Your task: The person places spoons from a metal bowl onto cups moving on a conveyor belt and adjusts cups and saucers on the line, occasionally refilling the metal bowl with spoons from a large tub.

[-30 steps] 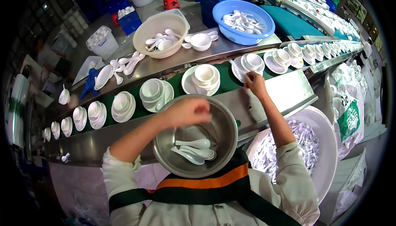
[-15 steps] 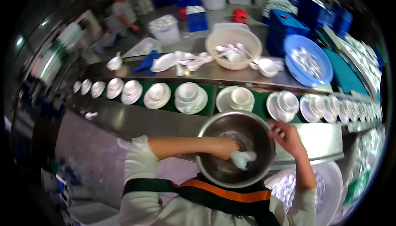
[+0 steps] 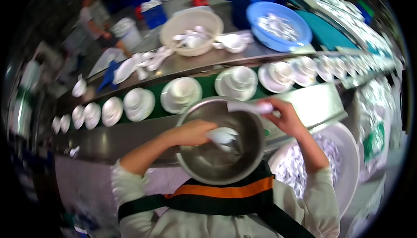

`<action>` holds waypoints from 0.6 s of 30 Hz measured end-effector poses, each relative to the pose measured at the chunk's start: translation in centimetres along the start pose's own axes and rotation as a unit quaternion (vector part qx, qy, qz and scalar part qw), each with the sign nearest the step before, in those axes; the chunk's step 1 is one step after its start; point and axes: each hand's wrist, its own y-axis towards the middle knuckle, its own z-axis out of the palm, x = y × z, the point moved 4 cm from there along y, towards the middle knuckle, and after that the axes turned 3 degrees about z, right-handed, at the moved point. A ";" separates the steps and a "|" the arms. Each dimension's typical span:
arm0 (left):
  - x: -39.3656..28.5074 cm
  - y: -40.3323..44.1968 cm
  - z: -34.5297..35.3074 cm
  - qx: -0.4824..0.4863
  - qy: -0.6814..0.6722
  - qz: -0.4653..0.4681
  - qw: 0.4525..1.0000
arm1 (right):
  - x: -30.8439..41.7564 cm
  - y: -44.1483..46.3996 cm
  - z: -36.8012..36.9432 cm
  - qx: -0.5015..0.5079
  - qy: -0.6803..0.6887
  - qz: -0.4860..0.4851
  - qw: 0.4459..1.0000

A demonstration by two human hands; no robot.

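My left hand [image 3: 194, 132] is closed round the handles of several white spoons [image 3: 224, 136], over the left part of a steel bowl [image 3: 208, 168]. My right hand [image 3: 283, 115] pinches one white spoon [image 3: 249, 107] above the bowl's upper right rim. The bowl sits against my apron. Just beyond it, a green conveyor [image 3: 208, 88] carries stacks of white cups and plates, among them a stack [image 3: 236, 83] near my right hand. Motion blurs the spoons, so their exact number is unclear.
On the steel ledge behind the conveyor stand a cream basin [image 3: 167, 33] and a blue basin [image 3: 259, 34], both with spoons. A large white tub [image 3: 347, 168] of wrapped items is at lower right. Another person [image 3: 97, 25] stands at upper left.
My left hand has lifted the spoons from the bowl's bottom. A spoon now shows in my right hand, which held none visibly before. The view has shifted, and the conveyor's stacks appear in different places.
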 end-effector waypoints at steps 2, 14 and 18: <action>0.2 1.4 0.5 -0.006 0.012 -0.023 1.000 | -4.9 0.4 -2.9 -0.108 -0.096 0.056 0.988; 0.3 5.6 -3.3 -0.204 -0.411 -0.082 0.885 | -10.1 4.5 0.3 -0.044 -0.133 0.109 0.984; 1.6 7.2 -3.4 -0.222 -0.478 -0.083 0.846 | -6.3 3.7 0.9 0.018 0.257 0.054 0.965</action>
